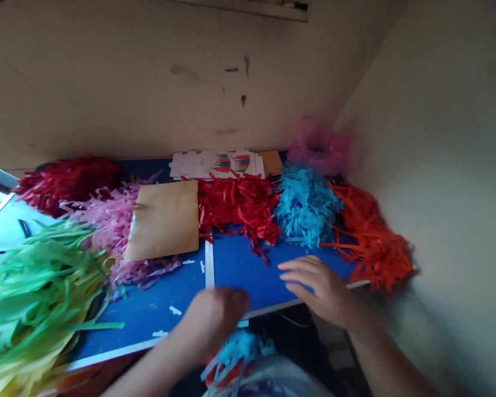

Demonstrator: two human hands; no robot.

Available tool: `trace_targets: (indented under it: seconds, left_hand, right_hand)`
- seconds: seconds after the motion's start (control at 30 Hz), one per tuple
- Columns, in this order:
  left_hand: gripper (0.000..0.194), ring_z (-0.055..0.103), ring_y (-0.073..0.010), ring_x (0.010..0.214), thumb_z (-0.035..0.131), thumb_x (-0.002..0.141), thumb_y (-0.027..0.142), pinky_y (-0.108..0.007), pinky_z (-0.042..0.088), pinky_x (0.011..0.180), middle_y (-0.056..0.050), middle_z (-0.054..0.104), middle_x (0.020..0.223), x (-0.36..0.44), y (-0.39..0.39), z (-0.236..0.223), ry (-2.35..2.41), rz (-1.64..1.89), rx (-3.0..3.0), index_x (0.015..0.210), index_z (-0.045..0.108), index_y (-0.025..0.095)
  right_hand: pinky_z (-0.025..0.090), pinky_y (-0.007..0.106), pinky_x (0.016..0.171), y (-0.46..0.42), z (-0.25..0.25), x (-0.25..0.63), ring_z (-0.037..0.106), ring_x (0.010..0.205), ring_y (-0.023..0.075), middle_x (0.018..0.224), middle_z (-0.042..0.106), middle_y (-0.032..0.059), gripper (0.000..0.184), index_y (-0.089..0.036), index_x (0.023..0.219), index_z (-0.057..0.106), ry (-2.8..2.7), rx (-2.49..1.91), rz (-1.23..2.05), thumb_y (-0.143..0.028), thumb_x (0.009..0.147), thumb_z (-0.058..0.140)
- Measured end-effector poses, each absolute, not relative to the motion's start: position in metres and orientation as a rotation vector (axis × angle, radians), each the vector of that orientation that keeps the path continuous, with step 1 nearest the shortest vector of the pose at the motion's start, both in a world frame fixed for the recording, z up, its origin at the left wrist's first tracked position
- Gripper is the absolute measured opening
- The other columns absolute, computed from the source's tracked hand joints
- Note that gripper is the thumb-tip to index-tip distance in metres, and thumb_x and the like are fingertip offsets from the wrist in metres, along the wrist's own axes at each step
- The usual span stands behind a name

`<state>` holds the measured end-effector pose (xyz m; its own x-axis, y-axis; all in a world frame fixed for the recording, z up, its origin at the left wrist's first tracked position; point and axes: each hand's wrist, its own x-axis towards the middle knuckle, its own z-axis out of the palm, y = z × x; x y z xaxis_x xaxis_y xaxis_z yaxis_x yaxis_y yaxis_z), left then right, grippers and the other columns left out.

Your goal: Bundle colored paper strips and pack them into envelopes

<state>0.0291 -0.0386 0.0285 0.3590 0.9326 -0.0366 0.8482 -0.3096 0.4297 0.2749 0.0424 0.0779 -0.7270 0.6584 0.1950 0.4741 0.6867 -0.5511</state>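
My right hand lies flat with its fingers apart on the blue tabletop, just below a heap of red shredded paper and beside a heap of orange strips. My left hand, blurred and curled, is over the table's front edge, and I cannot tell whether it holds anything. Further left, a tan paper sheet lies on pink shredded paper. Light blue shreds sit between the red and orange heaps.
Green and yellow strips spill over the left of the table, with dark red shreds behind them. Printed white cards and pink wrap stand against the walls. Blue and red shreds lie below the front edge.
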Motion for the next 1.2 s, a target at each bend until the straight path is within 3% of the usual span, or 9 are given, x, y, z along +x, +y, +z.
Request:
trace_targets:
  seconds: [0.13, 0.23, 0.33, 0.5, 0.7, 0.83, 0.93, 1.07, 1.2]
  left_hand:
    - [0.024, 0.065, -0.0242, 0.092, 0.042, 0.092, 0.016, -0.036, 0.048, 0.084, -0.011, 0.07, 0.097, -0.009, 0.071, 0.044, 1.94, 0.202, 2.274, 0.1, 0.064, 0.018]
    - [0.027, 0.062, -0.0322, 0.105, 0.049, 0.088, 0.016, -0.046, 0.045, 0.089, -0.019, 0.067, 0.111, -0.03, 0.106, 0.037, 2.05, 0.175, 2.293, 0.113, 0.061, 0.013]
    - [0.043, 0.058, -0.035, 0.113, 0.052, 0.088, 0.019, -0.048, 0.044, 0.089, -0.018, 0.061, 0.13, -0.046, 0.105, 0.028, 2.108, 0.169, 2.301, 0.131, 0.054, 0.015]
    - [0.055, 0.056, -0.0346, 0.115, 0.057, 0.087, 0.031, -0.044, 0.046, 0.089, -0.016, 0.059, 0.133, -0.056, 0.11, 0.018, 2.123, 0.197, 2.303, 0.14, 0.049, 0.019]
    - [0.052, 0.061, -0.0303, 0.106, 0.063, 0.084, 0.036, -0.04, 0.048, 0.088, -0.016, 0.065, 0.122, -0.067, 0.115, 0.019, 2.133, 0.291, 2.331, 0.133, 0.057, 0.019]
    - [0.047, 0.053, -0.0374, 0.119, 0.059, 0.087, 0.033, -0.052, 0.041, 0.097, -0.018, 0.058, 0.131, -0.063, 0.103, 0.024, 2.187, 0.419, 2.397, 0.134, 0.057, 0.022]
    - [0.03, 0.049, -0.0297, 0.126, 0.054, 0.091, 0.025, -0.047, 0.033, 0.106, -0.007, 0.06, 0.134, -0.059, 0.102, 0.028, 2.05, 0.468, 2.541, 0.117, 0.067, 0.032]
    - [0.019, 0.053, -0.0323, 0.118, 0.057, 0.087, 0.022, -0.051, 0.033, 0.102, -0.01, 0.068, 0.118, -0.07, 0.111, 0.028, 2.087, 0.544, 2.557, 0.096, 0.074, 0.026]
    - [0.014, 0.058, -0.0323, 0.104, 0.06, 0.084, 0.024, -0.05, 0.038, 0.092, -0.01, 0.071, 0.105, -0.078, 0.112, 0.025, 2.214, 0.643, 2.471, 0.085, 0.074, 0.024]
  right_hand:
    - [0.046, 0.03, 0.095, 0.104, 0.057, 0.185, 0.064, 0.102, 0.0162, 0.108, 0.073, 0.0042, 0.019, -0.021, 0.1, 0.071, -2.645, -0.778, 0.378, -0.016, 0.093, 0.054]
    - [0.043, 0.038, 0.097, 0.152, 0.048, 0.162, 0.06, 0.108, 0.0235, 0.114, 0.071, 0.0105, 0.017, -0.017, 0.099, 0.071, -2.59, -0.978, 0.223, -0.014, 0.085, 0.061]
    - [0.039, 0.048, 0.095, 0.177, 0.049, 0.171, 0.053, 0.116, 0.0324, 0.121, 0.063, 0.0229, 0.029, -0.007, 0.112, 0.066, -2.377, -1.281, 0.087, -0.009, 0.09, 0.049]
    - [0.033, 0.04, 0.097, 0.161, 0.039, 0.146, 0.055, 0.109, 0.0231, 0.118, 0.066, 0.0099, 0.027, -0.017, 0.115, 0.064, -2.66, -0.922, 0.016, -0.015, 0.095, 0.046]
    - [0.033, 0.039, 0.083, 0.175, 0.022, 0.114, 0.056, 0.093, 0.0235, 0.094, 0.071, 0.0086, 0.024, -0.016, 0.087, 0.069, -2.773, -0.941, 0.013, -0.012, 0.095, 0.047]
    - [0.031, 0.039, 0.084, 0.187, 0.029, 0.124, 0.055, 0.097, 0.0233, 0.102, 0.07, 0.0089, 0.02, -0.017, 0.095, 0.069, -2.776, -0.974, 0.026, -0.02, 0.097, 0.049]
    - [0.03, 0.038, 0.087, 0.186, 0.03, 0.128, 0.053, 0.103, 0.0231, 0.109, 0.07, 0.0077, 0.014, -0.019, 0.099, 0.07, -2.852, -0.875, 0.044, -0.026, 0.09, 0.061]
    - [0.029, 0.04, 0.086, 0.188, 0.024, 0.132, 0.054, 0.098, 0.024, 0.101, 0.072, 0.0103, 0.02, -0.016, 0.089, 0.072, -2.857, -0.934, 0.034, -0.014, 0.091, 0.053]
    - [0.029, 0.039, 0.085, 0.192, 0.024, 0.135, 0.054, 0.097, 0.0235, 0.1, 0.072, 0.0093, 0.021, -0.017, 0.091, 0.072, -2.784, -1.018, 0.05, -0.017, 0.092, 0.051]
